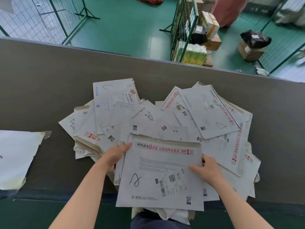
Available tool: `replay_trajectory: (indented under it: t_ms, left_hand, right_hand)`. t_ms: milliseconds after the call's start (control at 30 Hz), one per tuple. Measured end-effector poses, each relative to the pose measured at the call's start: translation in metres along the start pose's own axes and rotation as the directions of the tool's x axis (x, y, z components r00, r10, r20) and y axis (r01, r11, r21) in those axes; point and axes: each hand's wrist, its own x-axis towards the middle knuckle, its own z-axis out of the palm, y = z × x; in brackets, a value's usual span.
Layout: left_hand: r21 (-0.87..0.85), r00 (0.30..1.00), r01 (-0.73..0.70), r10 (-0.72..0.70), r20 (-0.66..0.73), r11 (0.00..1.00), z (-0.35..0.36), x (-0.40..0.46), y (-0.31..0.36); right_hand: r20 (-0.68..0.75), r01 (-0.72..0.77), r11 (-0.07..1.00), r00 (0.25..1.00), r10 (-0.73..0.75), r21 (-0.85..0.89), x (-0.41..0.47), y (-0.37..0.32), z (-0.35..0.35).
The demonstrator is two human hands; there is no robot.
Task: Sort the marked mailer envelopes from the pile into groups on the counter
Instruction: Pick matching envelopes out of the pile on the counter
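Mailer envelope, hand-marked "A", at counter's near edge atop pile; pinched by left hand at left edge, right hand at right edge. Separate envelope toward counter's left end.

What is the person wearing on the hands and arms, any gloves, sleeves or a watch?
Nothing that shows. The left hand and right hand are bare, with no gloves, rings or tape. Both forearms are uncovered down to the bottom edge of the picture, with no sleeve, cuff, watch or band in view. Any sleeve higher up the arms is out of frame.
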Motion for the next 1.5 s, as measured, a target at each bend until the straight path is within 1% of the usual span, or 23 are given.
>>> replay_trajectory:
  t_ms: [67,133,233,367,467,567,667,733,800,900,1000,1067,1133,1267,1367,1500]
  left_hand:
    - [0.000,1.000,-0.011,0.011,-0.011,1.000,0.006,0.001,-0.002]
    - [0.038,0.999,-0.031,0.032,-0.016,0.999,0.010,0.001,-0.006]
    - [0.091,0.999,-0.052,0.051,0.007,0.995,0.007,-0.002,-0.010]
    - [0.079,0.998,-0.019,0.015,0.057,0.997,0.002,-0.020,-0.008]
    - [0.062,0.999,-0.006,0.004,0.041,0.998,-0.005,-0.031,-0.007]
    - [-0.007,1.000,-0.017,0.017,0.002,1.000,-0.009,-0.040,-0.007]
    - [-0.111,0.997,-0.007,-0.002,-0.075,0.994,-0.016,-0.039,-0.013]
    - [-0.076,0.997,-0.007,0.000,-0.083,0.997,-0.022,-0.036,-0.020]
    - [-0.024,0.997,-0.031,0.029,-0.068,0.999,-0.028,-0.034,-0.027]
    - [-0.081,0.995,-0.067,0.061,-0.076,0.994,-0.031,-0.036,-0.035]
    - [-0.179,0.994,-0.061,0.043,-0.104,0.982,-0.036,-0.037,-0.039]
    - [-0.149,0.996,-0.057,0.047,-0.073,0.987,-0.039,-0.037,-0.038]
    - [-0.062,0.999,-0.041,0.040,-0.024,0.997,-0.039,-0.039,-0.034]
    - [0.083,0.997,0.021,-0.027,0.073,0.996,-0.042,-0.046,-0.029]
    - [0.101,0.985,0.065,-0.080,0.155,0.993,-0.051,-0.051,-0.029]
    - [0.187,0.985,0.084,-0.110,0.130,0.979,-0.051,-0.066,-0.024]
  right_hand:
    - [0.027,0.007,0.998,1.000,-0.009,0.056,-0.007,-0.006,-0.001]
    - [0.038,-0.016,0.992,0.999,0.011,0.124,-0.017,-0.013,-0.003]
    - [0.044,-0.040,0.991,0.998,0.035,0.127,-0.018,-0.011,-0.002]
    - [-0.017,-0.003,0.982,1.000,0.006,0.191,-0.013,-0.012,-0.007]
    - [-0.099,0.036,0.982,0.995,-0.017,0.186,-0.001,-0.022,-0.020]
    - [-0.121,0.078,0.988,0.991,-0.062,0.135,0.011,-0.036,-0.034]
    - [-0.062,0.102,0.991,0.993,-0.097,0.088,0.015,-0.047,-0.036]
    - [0.002,0.076,0.996,0.997,-0.076,0.053,0.014,-0.050,-0.029]
    - [0.026,0.055,0.998,0.998,-0.055,0.008,0.012,-0.046,-0.018]
    - [-0.024,0.064,0.997,0.998,-0.065,-0.050,0.003,-0.039,-0.007]
    - [-0.074,0.044,0.994,0.996,-0.051,-0.099,0.000,-0.031,-0.006]
    - [-0.080,0.012,0.995,0.997,-0.020,-0.097,0.002,-0.028,-0.008]
    - [-0.083,-0.003,0.996,0.997,-0.004,-0.085,0.004,-0.029,-0.009]
    - [-0.081,-0.008,0.998,0.997,0.002,-0.066,0.001,-0.033,-0.004]
    - [-0.081,-0.020,0.998,0.997,0.016,-0.051,-0.002,-0.032,0.003]
    - [-0.086,-0.029,0.999,0.996,0.027,-0.024,-0.004,-0.029,0.007]
